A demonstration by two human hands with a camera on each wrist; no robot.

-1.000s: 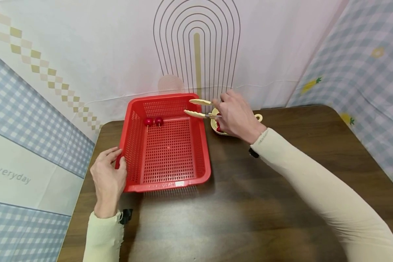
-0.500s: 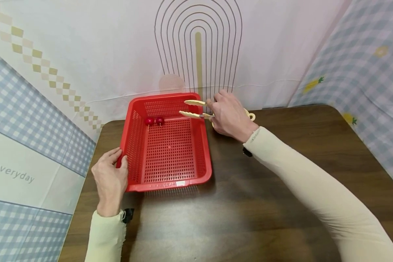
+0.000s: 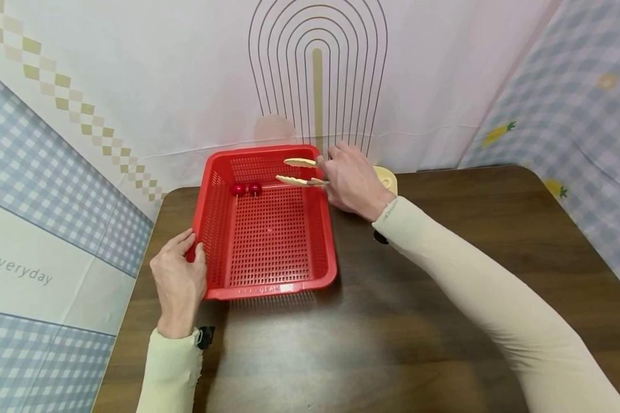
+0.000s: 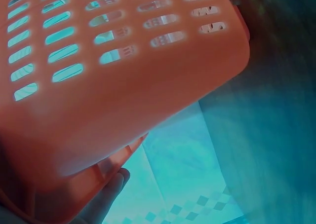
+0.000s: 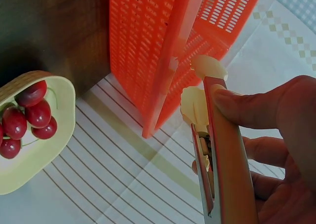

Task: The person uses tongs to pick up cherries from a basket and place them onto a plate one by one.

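Note:
My left hand [image 3: 178, 281] grips the left rim of a red perforated plastic basket [image 3: 268, 291]. Two red cherries [image 3: 238, 189] with stems lie near its back left corner. My right hand [image 3: 353, 180] holds pale yellow-tipped tongs [image 3: 295, 181] at the basket's back right. Their tips are parted above the inside of the basket, and I see nothing between them. In the right wrist view, a pale yellow dish [image 5: 61, 135] holds several cherries [image 5: 38, 114]. From the head view, my right hand covers most of that dish.
A dark wooden table [image 3: 392, 332] bears the basket and dish. Behind it hangs a pale patterned cloth [image 3: 186, 74] close to the basket's back edge. Checked cloth [image 3: 563, 97] rises on the right side.
My right hand and the tongs have moved left, so the tips reach further over the basket. My left hand keeps its hold on the rim. The cherries in the basket look unmoved.

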